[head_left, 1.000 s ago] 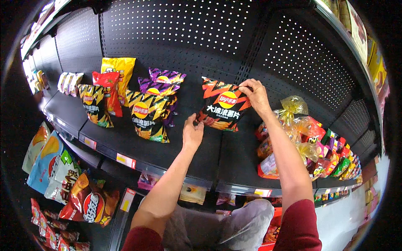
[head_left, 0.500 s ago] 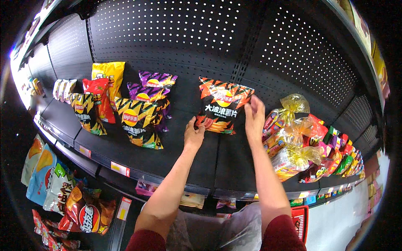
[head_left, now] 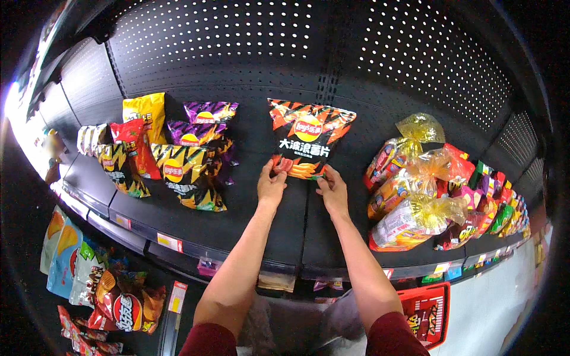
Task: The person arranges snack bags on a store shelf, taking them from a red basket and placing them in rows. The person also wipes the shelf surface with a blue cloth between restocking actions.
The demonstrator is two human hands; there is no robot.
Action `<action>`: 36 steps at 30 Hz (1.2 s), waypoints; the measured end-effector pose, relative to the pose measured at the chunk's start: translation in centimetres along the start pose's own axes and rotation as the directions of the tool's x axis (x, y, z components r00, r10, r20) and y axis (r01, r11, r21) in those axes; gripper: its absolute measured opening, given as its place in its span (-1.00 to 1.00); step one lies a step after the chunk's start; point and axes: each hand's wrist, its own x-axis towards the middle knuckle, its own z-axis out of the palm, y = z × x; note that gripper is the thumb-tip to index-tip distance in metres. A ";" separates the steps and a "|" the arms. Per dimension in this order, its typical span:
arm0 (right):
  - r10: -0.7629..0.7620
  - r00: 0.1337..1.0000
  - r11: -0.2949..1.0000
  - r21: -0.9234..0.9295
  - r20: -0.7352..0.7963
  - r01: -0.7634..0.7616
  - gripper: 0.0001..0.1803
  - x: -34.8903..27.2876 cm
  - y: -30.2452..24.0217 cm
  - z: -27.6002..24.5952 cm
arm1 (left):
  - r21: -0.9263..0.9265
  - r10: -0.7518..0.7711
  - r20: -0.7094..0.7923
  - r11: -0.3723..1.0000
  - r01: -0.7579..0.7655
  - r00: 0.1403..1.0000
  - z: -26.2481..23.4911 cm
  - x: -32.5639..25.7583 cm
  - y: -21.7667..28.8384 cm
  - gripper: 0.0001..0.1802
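Note:
A black and orange-red bag of potato chips (head_left: pixel 310 142) stands upright on the black shelf against the perforated back panel. My left hand (head_left: pixel 271 187) grips its lower left corner, thumb on the front. At the lower right corner my right hand (head_left: pixel 333 193) pinches the bag's edge between thumb and fingers. To the left is a black and yellow chip bag (head_left: pixel 183 178), with purple chip bags (head_left: pixel 208 113) behind it. Clear-wrapped snack bundles (head_left: pixel 395 225) tied with gold film lie to the right.
A red bag (head_left: pixel 135 145) and a yellow bag (head_left: pixel 142 113) stand farther left. More snack bags (head_left: pixel 127 305) fill the lower left rack. The shelf's front edge (head_left: pixel 279 266) runs under my forearms. A red basket (head_left: pixel 442 314) with snacks sits below right.
My right hand has moved from the bag's upper right side down to its lower right corner. The left hand stays at the lower left corner. The view has shifted slightly.

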 end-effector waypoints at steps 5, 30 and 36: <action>-0.031 0.999 0.997 -0.073 -0.019 0.030 -0.45 0.7 1.5 -0.6 | 0.026 0.009 0.035 1.000 -0.010 0.999 0.2 -0.3 -0.2 -0.36; -0.197 0.955 0.980 0.028 0.220 0.196 -0.79 -14.4 -12.7 -5.8 | -0.035 -0.259 0.234 0.961 0.275 0.937 -1.6 -5.4 1.6 -0.50; -0.186 0.978 0.971 -0.168 -0.096 0.168 -0.76 -28.4 -12.2 -17.3 | 0.043 -0.353 0.349 0.932 0.361 0.868 -3.0 -5.9 1.3 -0.46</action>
